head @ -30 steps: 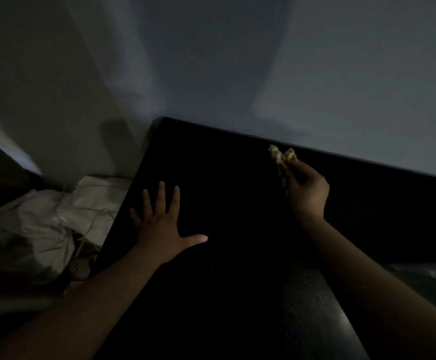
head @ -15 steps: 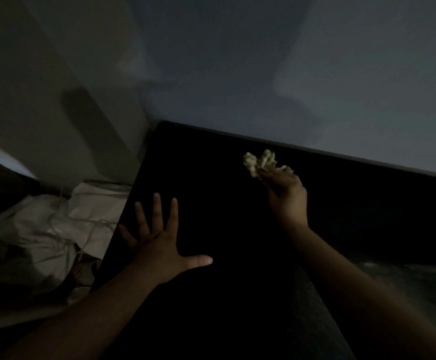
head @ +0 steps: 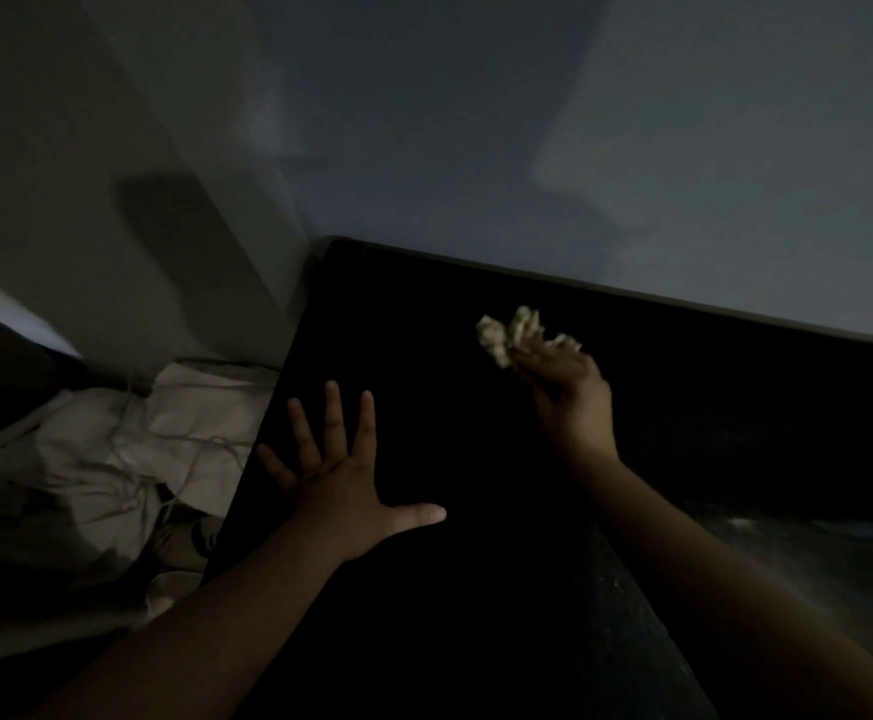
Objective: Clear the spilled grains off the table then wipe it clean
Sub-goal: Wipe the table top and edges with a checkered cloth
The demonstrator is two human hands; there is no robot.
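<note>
Right hand (head: pixel 567 392) grip closed on crumpled tissue (head: pixel 515 332) over dark counter (head: pixel 476 589). Left hand (head: pixel 341 480) flat, fingers spread wide, bracing. Best wiped with firm overlapping strokes; grains indiscernible in gloom.

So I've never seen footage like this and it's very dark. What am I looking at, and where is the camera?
The camera sits on a person's head, looking down at their own bare hands. The left hand lies flat, fingers spread, on a black table pushed against a grey wall. The right hand is closed on a crumpled pale cloth or paper wad, at the table's far side. Beside the table lies a heap of light fabric. Any grains are too dim to see.
</note>
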